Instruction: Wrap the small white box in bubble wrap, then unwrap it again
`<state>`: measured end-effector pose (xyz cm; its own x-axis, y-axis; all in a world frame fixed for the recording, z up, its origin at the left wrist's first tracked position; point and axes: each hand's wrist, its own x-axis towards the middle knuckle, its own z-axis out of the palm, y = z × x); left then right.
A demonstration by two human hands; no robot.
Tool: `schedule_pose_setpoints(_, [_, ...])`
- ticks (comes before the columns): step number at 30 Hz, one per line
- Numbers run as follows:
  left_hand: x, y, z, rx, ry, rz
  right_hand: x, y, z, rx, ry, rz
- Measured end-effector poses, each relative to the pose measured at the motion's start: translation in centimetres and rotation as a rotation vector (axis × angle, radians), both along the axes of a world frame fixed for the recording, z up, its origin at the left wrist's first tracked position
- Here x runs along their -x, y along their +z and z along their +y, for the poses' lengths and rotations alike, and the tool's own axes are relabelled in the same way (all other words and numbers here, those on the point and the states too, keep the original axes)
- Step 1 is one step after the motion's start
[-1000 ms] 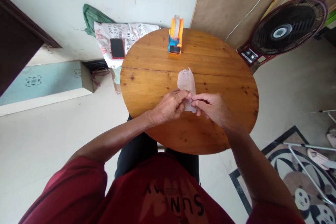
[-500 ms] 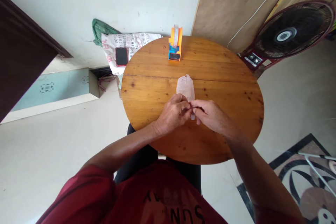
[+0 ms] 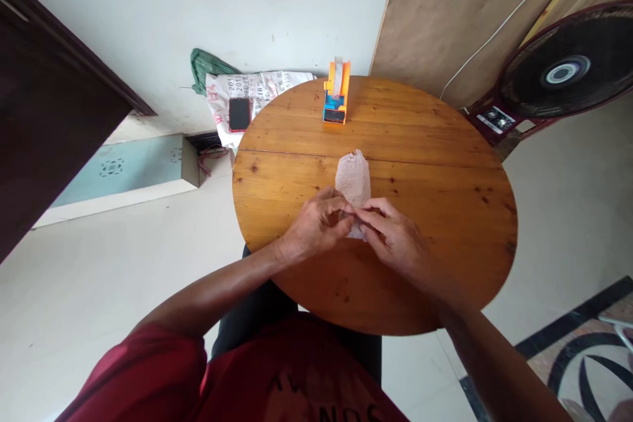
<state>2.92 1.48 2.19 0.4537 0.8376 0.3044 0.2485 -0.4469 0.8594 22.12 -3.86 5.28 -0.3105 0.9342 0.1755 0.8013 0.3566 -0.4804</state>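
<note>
A pale, whitish-pink crinkled sheet [image 3: 353, 178], perhaps tissue or thin plastic, lies on the round wooden table [image 3: 435, 211]. My left hand [image 3: 319, 224] and my right hand [image 3: 395, 234] meet over its near end. Thumbs and fingertips of both are pinched together, almost touching each other. Whatever sits between the fingertips is too small and too covered to name. A bit of the sheet shows beneath and just below the fingers. Beyond the sheet stands an orange and blue tape dispenser [image 3: 336, 95] with a roll of clear tape, out of reach of either hand's fingers.
Left of the table, a dark phone with a red edge [image 3: 240, 114] rests on a printed white sack [image 3: 222, 95], with a green bag [image 3: 208, 66] behind. A dark fan [image 3: 548, 72] stands at the right. A wall borders the table's far side.
The view has shifted slightly. My fingers have loosened and spread a little, the right hand's more openly, while the fingertips stay together over the sheet's near end. Sheet and dispenser keep their places.
</note>
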Motion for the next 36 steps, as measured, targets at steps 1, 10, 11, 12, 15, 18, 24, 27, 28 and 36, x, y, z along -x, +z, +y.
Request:
schedule_pose_setpoints(1, [0.1, 0.3, 0.7, 0.091, 0.008, -0.015, 0.0, -0.1, -0.1, -0.019, 0.007, -0.031])
schedule_pose_setpoints(10, [-2.5, 5.2, 7.1, 0.801, -0.078, 0.287, -0.4, -0.8, 0.0, -0.110, 0.064, -0.103])
schedule_pose_setpoints(11, [-2.8, 5.4, 7.2, 0.827, -0.076, 0.295, -0.4, -0.8, 0.0, -0.115, 0.065, -0.104])
schedule_pose_setpoints(12, [-3.1, 5.6, 7.2, 0.842, -0.064, 0.290, -0.4, -0.8, 0.0, -0.118, 0.067, -0.105])
schedule_pose_setpoints(15, [-3.3, 5.2, 7.0, 0.843, -0.037, 0.235, -0.4, -0.8, 0.0, -0.125, 0.079, -0.118])
schedule_pose_setpoints(18, [-2.9, 4.0, 6.7, 0.795, -0.046, 0.196, -0.4, -0.8, 0.0, -0.138, 0.087, -0.138])
schedule_pose_setpoints(24, [-2.1, 2.3, 6.4, 0.654, -0.048, 0.191, -0.3, -0.5, 0.1, -0.171, 0.076, -0.176])
schedule_pose_setpoints(27, [-1.9, 2.3, 6.1, 0.584, -0.057, 0.175, -0.3, -0.5, 0.1, -0.172, 0.081, -0.164])
schedule_pose_setpoints(28, [-1.9, 2.3, 6.1, 0.578, -0.052, 0.185, -0.3, -0.5, 0.1, -0.173, 0.085, -0.161])
schedule_pose_setpoints(36, [-1.9, 1.1, 5.8, 0.512, -0.027, 0.228, -0.4, -0.3, 0.1, -0.208, 0.100, -0.212])
